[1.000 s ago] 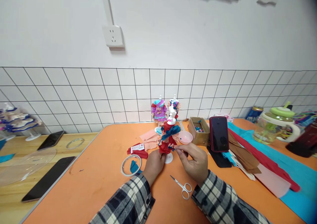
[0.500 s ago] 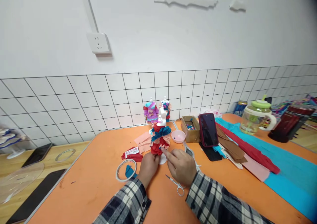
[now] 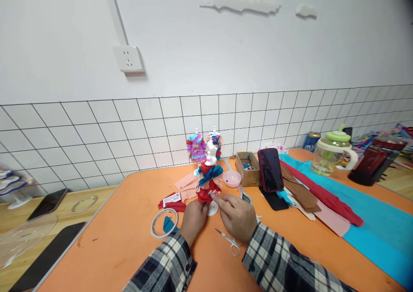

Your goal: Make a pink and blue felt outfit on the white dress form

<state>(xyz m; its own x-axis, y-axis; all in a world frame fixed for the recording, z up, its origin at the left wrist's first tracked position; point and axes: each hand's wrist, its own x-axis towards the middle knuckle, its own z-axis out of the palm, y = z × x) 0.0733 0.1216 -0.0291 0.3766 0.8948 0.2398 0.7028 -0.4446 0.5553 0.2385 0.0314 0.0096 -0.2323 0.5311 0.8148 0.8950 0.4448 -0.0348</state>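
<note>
A miniature dress form (image 3: pixel 209 178) stands upright in front of me on a round white base (image 3: pixel 212 208). It wears a ruffled red and pink crepe-paper dress with a large blue bow across the middle. My left hand (image 3: pixel 194 218) is closed at its lower end, under the red skirt; the fingertips are partly hidden. With its index finger stretched out, my right hand (image 3: pixel 238 216) touches the skirt's front right, by a small dark spot; its other fingers are curled. Small scissors (image 3: pixel 229 241) lie below my right hand. A roll of tape (image 3: pixel 164 222) sits left of my left hand.
Two more dressed forms (image 3: pixel 196 148) stand behind. Rightward are a pink bowl (image 3: pixel 232 179), a cardboard box (image 3: pixel 250 176), a propped phone (image 3: pixel 270 170), crepe-paper strips (image 3: pixel 300 189) and a green-lidded jug (image 3: pixel 332 154). Red paper (image 3: pixel 177 206) and pink paper (image 3: pixel 187 185) lie left.
The view has shifted very slightly. The dress form appears a little turned or tilted, with its bow slightly to the right, and both hands keep nearly the same pose.
</note>
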